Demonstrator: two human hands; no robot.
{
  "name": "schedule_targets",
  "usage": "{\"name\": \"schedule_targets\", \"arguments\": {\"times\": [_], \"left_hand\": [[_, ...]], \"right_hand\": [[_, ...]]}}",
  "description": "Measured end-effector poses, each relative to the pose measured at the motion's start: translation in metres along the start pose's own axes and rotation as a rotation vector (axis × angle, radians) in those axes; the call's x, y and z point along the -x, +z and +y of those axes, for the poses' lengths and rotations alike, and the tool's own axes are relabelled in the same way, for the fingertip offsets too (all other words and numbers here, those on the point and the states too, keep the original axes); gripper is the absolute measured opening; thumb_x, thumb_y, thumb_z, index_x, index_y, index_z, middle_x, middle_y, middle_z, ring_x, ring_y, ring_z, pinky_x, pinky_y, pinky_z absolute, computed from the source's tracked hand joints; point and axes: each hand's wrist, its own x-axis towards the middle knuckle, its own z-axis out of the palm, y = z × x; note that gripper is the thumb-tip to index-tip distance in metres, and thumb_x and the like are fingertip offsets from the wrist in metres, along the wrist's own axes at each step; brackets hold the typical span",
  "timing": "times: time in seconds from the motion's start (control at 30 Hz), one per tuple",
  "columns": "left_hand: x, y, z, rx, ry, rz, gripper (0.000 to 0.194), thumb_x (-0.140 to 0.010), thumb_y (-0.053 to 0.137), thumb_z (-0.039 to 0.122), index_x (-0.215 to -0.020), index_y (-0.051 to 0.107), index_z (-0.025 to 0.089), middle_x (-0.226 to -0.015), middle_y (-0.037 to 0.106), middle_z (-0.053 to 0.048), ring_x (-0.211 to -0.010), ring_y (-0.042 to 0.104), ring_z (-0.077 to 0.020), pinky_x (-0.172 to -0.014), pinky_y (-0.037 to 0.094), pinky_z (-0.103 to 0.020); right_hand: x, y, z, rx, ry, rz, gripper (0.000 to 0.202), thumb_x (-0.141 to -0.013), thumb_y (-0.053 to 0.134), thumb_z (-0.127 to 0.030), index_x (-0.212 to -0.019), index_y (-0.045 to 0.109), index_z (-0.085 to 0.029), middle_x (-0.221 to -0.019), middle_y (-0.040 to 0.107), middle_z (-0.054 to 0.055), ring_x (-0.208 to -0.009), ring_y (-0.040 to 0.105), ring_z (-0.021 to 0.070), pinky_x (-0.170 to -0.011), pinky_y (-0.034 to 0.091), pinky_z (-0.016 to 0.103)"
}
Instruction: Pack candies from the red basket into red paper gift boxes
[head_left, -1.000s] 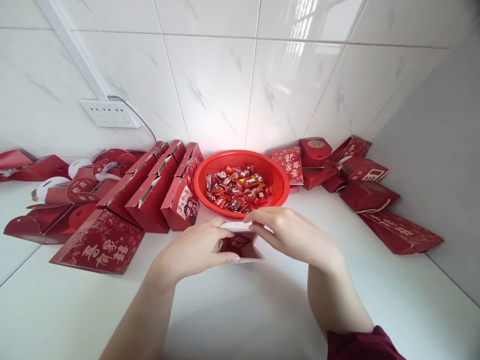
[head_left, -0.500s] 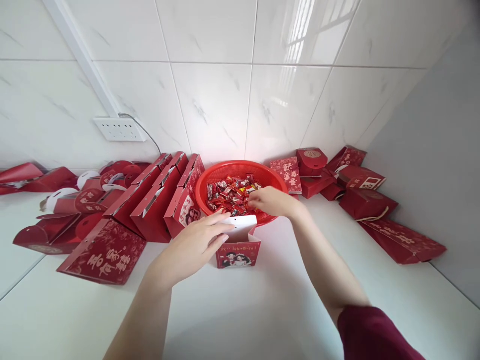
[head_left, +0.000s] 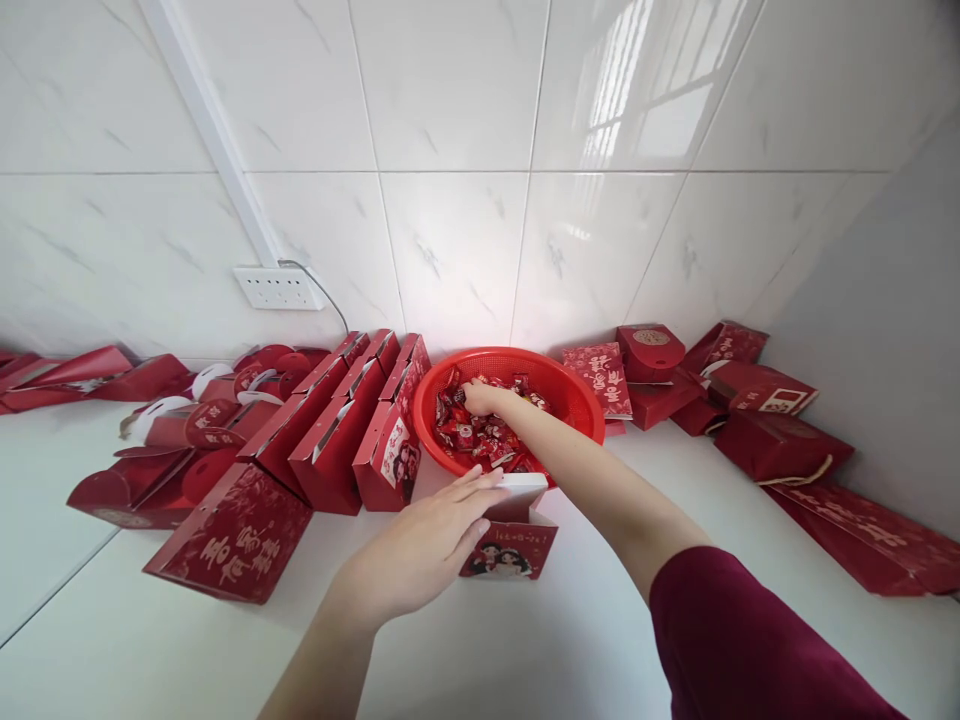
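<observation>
My left hand holds an open red gift box by its left side, fingers stretched over the raised white flap and thumb lower down. The box stands upright on the white table and has a cartoon couple on its front. Behind it is a red plastic basket with many small wrapped candies in it. My right hand reaches into the left part of the basket, fingers bent down among the candies. Its fingertips are hidden, so what they grip does not show.
Left of the basket several tall red boxes stand in a row, with a box with gold lettering in front. More red boxes lie at the right. A white socket strip is on the tiled wall.
My right hand has moved from the basket's right side across to the left part of the candies. My left hand stays at the box. The whole view has shifted slightly.
</observation>
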Motion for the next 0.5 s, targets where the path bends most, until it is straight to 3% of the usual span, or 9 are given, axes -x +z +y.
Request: {"name": "schedule_targets", "arguments": {"times": [0.13,0.2,0.33,0.5], "left_hand": [[0.001,-0.001,-0.005,-0.001,0.016,-0.025,0.055,-0.096,0.049,0.031,-0.148,0.034,0.04,-0.158,0.028,0.007,-0.147,0.024,-0.0226,-0.117,0.032,-0.043],[0.001,-0.002,-0.006,-0.002,0.024,-0.036,0.065,-0.089,0.059,0.029,-0.147,0.034,0.042,-0.158,0.027,0.008,-0.147,0.024,-0.0242,-0.116,0.034,-0.043],[0.001,-0.002,-0.007,0.021,0.066,-0.026,0.066,-0.087,0.057,0.02,-0.145,0.036,0.043,-0.158,0.026,0.009,-0.147,0.025,-0.0243,-0.116,0.033,-0.044],[0.003,0.0,-0.004,0.027,0.053,-0.008,0.063,-0.087,0.056,0.021,-0.143,0.04,0.043,-0.157,0.029,0.008,-0.146,0.028,-0.0248,-0.115,0.035,-0.045]], "right_hand": [[-0.024,0.002,0.013,0.001,0.11,-0.006,0.039,-0.094,0.059,-0.036,-0.127,0.055,-0.016,-0.131,0.055,0.012,-0.112,0.058,0.0249,-0.094,0.05,0.046],[-0.03,0.009,0.015,-0.005,0.128,-0.046,0.057,-0.087,0.067,-0.042,-0.134,0.051,-0.014,-0.14,0.049,0.015,-0.123,0.053,0.0295,-0.1,0.046,0.047],[-0.032,0.022,0.008,0.003,0.15,-0.102,0.113,-0.055,0.086,-0.049,-0.146,0.037,-0.004,-0.152,0.032,0.025,-0.137,0.037,0.0402,-0.109,0.038,0.04],[-0.027,0.027,-0.002,0.008,0.168,-0.095,0.129,-0.048,0.086,-0.053,-0.151,0.027,-0.001,-0.157,0.021,0.027,-0.141,0.025,0.0451,-0.113,0.032,0.042]]}}
